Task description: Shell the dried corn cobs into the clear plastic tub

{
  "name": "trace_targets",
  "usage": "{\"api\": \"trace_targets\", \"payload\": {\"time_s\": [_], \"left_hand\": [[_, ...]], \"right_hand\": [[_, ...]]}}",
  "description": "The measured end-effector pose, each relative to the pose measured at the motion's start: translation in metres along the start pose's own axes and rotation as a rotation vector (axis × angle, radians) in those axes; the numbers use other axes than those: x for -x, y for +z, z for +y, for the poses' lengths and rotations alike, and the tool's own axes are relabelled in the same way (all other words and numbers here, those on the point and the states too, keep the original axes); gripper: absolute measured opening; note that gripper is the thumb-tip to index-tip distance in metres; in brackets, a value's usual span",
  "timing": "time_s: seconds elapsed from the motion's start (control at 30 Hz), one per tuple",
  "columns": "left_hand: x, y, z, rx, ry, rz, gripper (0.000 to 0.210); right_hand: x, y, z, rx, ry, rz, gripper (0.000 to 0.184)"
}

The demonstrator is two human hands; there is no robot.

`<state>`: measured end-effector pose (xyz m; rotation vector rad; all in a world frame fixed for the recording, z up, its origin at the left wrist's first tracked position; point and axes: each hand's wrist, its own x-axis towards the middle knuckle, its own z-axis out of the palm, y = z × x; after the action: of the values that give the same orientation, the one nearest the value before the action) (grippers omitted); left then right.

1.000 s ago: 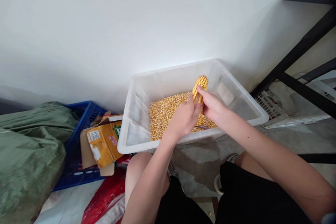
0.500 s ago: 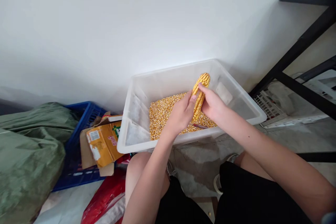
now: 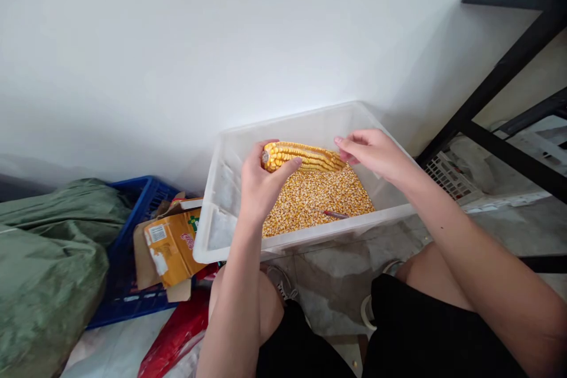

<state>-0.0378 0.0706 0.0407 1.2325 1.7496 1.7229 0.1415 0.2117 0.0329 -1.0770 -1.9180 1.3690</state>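
Note:
An ear of corn (image 3: pixel 305 156) with yellow kernels lies level above a clear plastic bin (image 3: pixel 305 240); dark grooves run along it where kernels are gone. My left hand (image 3: pixel 262 180) grips its thick left end, thumb in front and fingers behind. At the narrow right end, my right hand (image 3: pixel 370 150) has curled fingers against the tip, while its thumb sticks out above the cob. Loose corn kernels (image 3: pixel 305 204) cover the bin's bottom. On them, near the front wall, rests a thin reddish tool (image 3: pixel 335 214) whose kind I cannot make out.
A blue crate (image 3: pixel 119 283) stands left of the bin, with torn yellow cardboard (image 3: pixel 175 248) and green cloth (image 3: pixel 48 271) on it. Red plastic packaging (image 3: pixel 175 336) lies on the floor. To the right are a black-framed table (image 3: pixel 500 80) and a white basket (image 3: pixel 456 180).
The ear of corn has swung from nearly upright to level, its thick end now at left. My left hand has moved left around that end; my right hand has shifted right to the tip.

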Motion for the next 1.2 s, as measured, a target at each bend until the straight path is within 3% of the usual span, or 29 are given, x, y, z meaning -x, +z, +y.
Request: {"api": "trace_targets", "payload": {"time_s": [0.1, 0.23, 0.3, 0.43, 0.63, 0.8, 1.2], "left_hand": [[-0.001, 0.002, 0.001, 0.117, -0.033, -0.090, 0.051], [0.002, 0.015, 0.000, 0.249, -0.036, -0.146, 0.052], [0.002, 0.024, -0.002, 0.301, -0.019, -0.142, 0.050], [0.002, 0.043, -0.003, 0.431, -0.018, -0.060, 0.042], [-0.002, 0.062, 0.004, 0.471, 0.001, 0.072, 0.052], [-0.006, 0.064, 0.002, 0.452, 0.029, 0.218, 0.049], [-0.007, 0.062, -0.001, 0.597, -0.056, 0.332, 0.050]], "right_hand": [[0.008, 0.015, -0.007, -0.071, -0.221, 0.027, 0.038], [0.017, 0.034, -0.016, -0.102, -0.245, -0.197, 0.037], [0.019, 0.039, -0.018, -0.084, -0.266, -0.237, 0.040], [0.017, 0.048, -0.017, -0.111, -0.389, -0.180, 0.048], [0.013, 0.066, -0.011, -0.037, -0.518, -0.023, 0.046], [0.009, 0.078, -0.010, 0.013, -0.557, 0.041, 0.043], [0.005, 0.092, -0.015, 0.064, -0.530, 0.033, 0.049]]}}
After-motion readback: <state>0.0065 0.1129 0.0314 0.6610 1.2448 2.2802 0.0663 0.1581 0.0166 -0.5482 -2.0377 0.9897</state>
